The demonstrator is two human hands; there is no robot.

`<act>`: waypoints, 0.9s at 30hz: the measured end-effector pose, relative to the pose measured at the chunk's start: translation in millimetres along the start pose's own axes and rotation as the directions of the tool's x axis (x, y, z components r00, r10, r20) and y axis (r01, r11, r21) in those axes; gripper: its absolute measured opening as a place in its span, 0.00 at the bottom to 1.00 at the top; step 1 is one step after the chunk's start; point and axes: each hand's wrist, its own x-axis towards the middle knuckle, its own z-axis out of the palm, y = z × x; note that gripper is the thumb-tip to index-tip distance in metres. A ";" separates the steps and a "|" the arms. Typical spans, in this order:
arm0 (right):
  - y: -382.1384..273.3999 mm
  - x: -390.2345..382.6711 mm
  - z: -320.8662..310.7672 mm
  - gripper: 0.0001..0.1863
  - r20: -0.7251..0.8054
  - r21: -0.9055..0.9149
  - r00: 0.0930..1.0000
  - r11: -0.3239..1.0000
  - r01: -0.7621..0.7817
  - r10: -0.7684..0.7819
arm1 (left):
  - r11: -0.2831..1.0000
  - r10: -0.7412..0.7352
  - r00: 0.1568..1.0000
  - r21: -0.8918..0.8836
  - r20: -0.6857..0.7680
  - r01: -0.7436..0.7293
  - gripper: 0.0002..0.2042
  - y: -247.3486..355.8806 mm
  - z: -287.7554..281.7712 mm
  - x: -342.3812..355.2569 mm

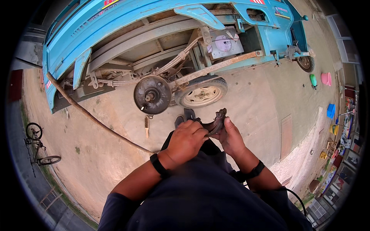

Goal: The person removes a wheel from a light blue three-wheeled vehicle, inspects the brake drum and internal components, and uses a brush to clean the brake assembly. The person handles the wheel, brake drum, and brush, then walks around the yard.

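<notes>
My right hand (232, 139) grips a dark curved brake shoe (216, 124), the thumb along its outer end. Wrapped over the shoe's near-left part is my left hand (185, 139), its fingers bent and closed. Both hands hold it in front of my body, above the ground. Ahead and to the left, a round dark brake plate (162, 101) with a bare axle stub (150, 96) shows on the blue vehicle's underside. A wire brush (147, 128) with a wooden handle lies on the ground below that plate.
The blue vehicle (127, 20) spans the far side, and a removed-looking wheel (202, 93) lies under its frame. A long wooden pole (94, 118) leans across the left. A bicycle (37, 148) stands farther left; a pink bucket (326, 79) and blue container (331, 111) sit far right.
</notes>
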 end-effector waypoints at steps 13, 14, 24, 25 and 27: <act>16.9 -80.6 -56.8 0.21 -0.138 -0.141 0.983 0.985 0.103 -0.122 | 0.536 -0.237 0.782 -0.593 0.577 0.600 0.10 1.4 29.9 -18.2; 18.9 -87.7 -63.1 0.20 -0.143 -0.121 0.981 0.986 0.111 -0.128 | 0.478 -0.216 0.769 -0.622 0.601 0.620 0.10 3.9 36.3 -18.8; 23.2 -151.3 -159.0 0.16 -0.157 0.288 0.966 0.926 0.245 -0.207 | 0.132 -0.127 0.672 -0.659 0.730 0.740 0.13 60.1 134.3 13.2; 24.3 -157.8 -176.3 0.15 -0.147 0.243 0.958 0.930 0.276 -0.246 | 0.148 -0.147 0.657 -0.640 0.740 0.754 0.13 70.0 150.5 18.2; 21.1 -173.8 -210.5 0.14 -0.168 0.205 0.946 0.929 0.308 -0.277 | 0.180 -0.187 0.627 -0.601 0.756 0.779 0.13 89.9 185.0 29.1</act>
